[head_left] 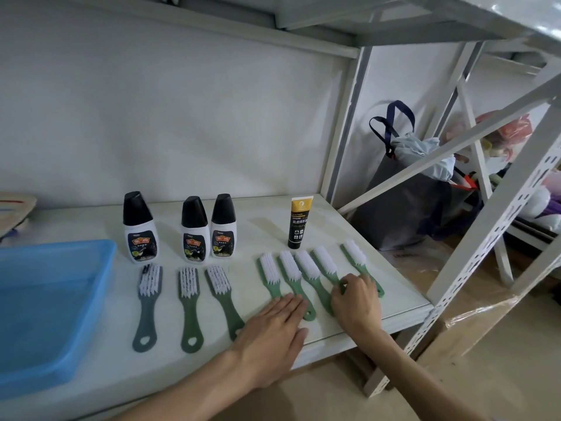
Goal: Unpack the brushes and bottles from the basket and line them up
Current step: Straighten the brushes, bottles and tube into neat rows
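Three white bottles with black caps (194,230) stand in a row at the back of the white shelf (258,226), with a black and yellow tube (300,222) upright to their right. In front lie three dark green brushes (189,302) and, further right, several light green brushes (306,268), bristles pointing away from me. My left hand (273,332) lies flat, fingers together, over the handles of the leftmost light green brushes. My right hand (356,299) rests with bent fingers on the handles of the right-hand ones. The blue basket (100,268) sits at the left and looks empty.
The shelf's front edge runs just below my hands, and its right end stops at a perforated white upright (473,268). A dark bag (403,202) stuffed with cloth stands on the floor beyond. A woven object (15,208) lies at the far left.
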